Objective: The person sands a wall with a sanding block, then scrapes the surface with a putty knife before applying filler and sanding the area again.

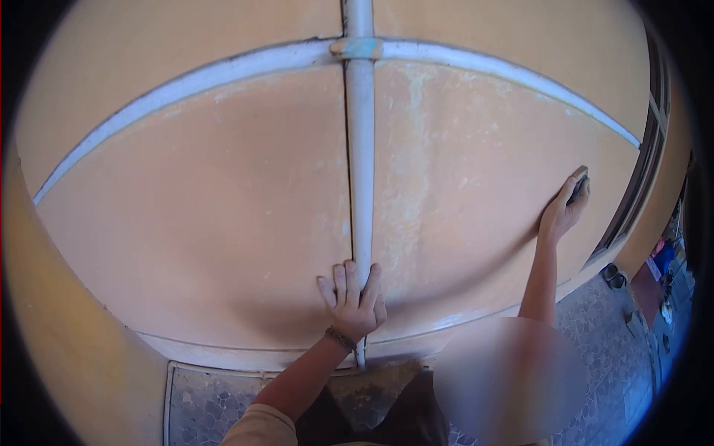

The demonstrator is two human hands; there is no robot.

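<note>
My left hand [353, 303], with a beaded bracelet [341, 340] at the wrist, rests on a white vertical pipe [362, 163] with its fingers spread. Out to the right, my right hand [564, 217] grips a small block [578, 180] with a tan edge and a dark side, close against the wall. Peach paint covers the wall [208, 201], and pale, worn patches run down it just right of the pipe. Dust whitens the fingertips of my left hand.
A bracket [357, 49] joins the pipe to a white horizontal band [476, 58]. Stone-patterned floor [208, 409] lies below. To the right are a window frame [632, 186], dark footwear [614, 276] and scattered items. A blurred round patch covers part of the lower right.
</note>
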